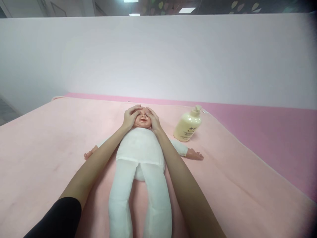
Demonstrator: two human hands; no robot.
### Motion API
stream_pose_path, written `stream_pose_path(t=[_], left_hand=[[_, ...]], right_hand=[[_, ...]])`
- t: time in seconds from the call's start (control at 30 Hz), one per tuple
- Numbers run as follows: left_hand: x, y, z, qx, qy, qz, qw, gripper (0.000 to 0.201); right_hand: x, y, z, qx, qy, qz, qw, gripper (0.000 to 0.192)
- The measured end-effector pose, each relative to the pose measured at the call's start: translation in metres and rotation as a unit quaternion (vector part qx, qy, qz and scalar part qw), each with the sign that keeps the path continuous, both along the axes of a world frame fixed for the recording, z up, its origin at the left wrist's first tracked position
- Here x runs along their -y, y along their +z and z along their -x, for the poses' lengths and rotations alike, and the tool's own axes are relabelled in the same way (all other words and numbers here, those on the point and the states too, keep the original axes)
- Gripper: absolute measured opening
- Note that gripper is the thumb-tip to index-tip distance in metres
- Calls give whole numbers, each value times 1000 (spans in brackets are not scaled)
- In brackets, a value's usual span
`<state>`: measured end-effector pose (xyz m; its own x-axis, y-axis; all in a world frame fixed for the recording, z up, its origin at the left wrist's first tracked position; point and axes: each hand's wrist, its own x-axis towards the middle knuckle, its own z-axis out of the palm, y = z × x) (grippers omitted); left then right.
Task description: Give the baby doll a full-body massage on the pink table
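Observation:
A baby doll [140, 145] with a white cloth body lies on its back, its legs pointing towards me. My left hand [131, 117] cups the left side of the doll's head [143, 121], fingers curled over the brow. On the opposite side my right hand [154, 120] is wrapped round the head in the same way, fingertips by the forehead. Both hands touch the head and partly cover its eyes and sides. My forearms pass over the doll's outspread arms. Just right of my right hand stands a pale yellow pump bottle [187, 126].
A light pink blanket [49, 138] lies beneath the doll and the bottle. Brighter pink matting [267, 135] shows along the back and right. Behind it rises a white partition [158, 59].

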<state>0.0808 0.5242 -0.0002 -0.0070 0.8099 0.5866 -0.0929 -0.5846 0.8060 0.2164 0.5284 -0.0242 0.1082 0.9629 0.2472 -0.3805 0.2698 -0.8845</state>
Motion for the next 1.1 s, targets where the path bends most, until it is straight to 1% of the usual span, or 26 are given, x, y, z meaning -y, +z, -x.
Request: stream_pose_path(t=[0.13,0.23,0.37,0.47,0.57,0.67,0.8,0.87,0.97,1.1], left_hand=[[0,-1,-1,5,3,-1,1000,21],[-1,-1,-2,6,9,10,1000,21],[0,2,-2,28,10,77,997,24],[2,5,-2,40,5,106,994,17],[4,6,-3,49,7,100,994,16],[4,6,-4,60,3,97,994,15],[3,6,-5,52,6,97,994,21],[3,7,-5,47,5,96,994,19],[5,8,-5,49,5,99,994,16],[7,8,-4,71,-2,102,992,22]], right_hand=[[-3,-2,0,-1,0,-7,1000,49],[-6,-4,0,-22,1,3,1000,42],[-13,-8,-2,-47,18,14,999,37],[-15,-11,-3,-53,34,21,998,37],[-13,-10,-1,-48,15,13,999,37],[-7,-6,0,-32,-2,1,999,41],[-3,-4,0,-36,11,11,999,45],[-4,-4,0,-46,9,19,999,45],[-6,-5,0,-52,14,22,998,44],[-9,-6,-1,-58,24,20,998,37]])
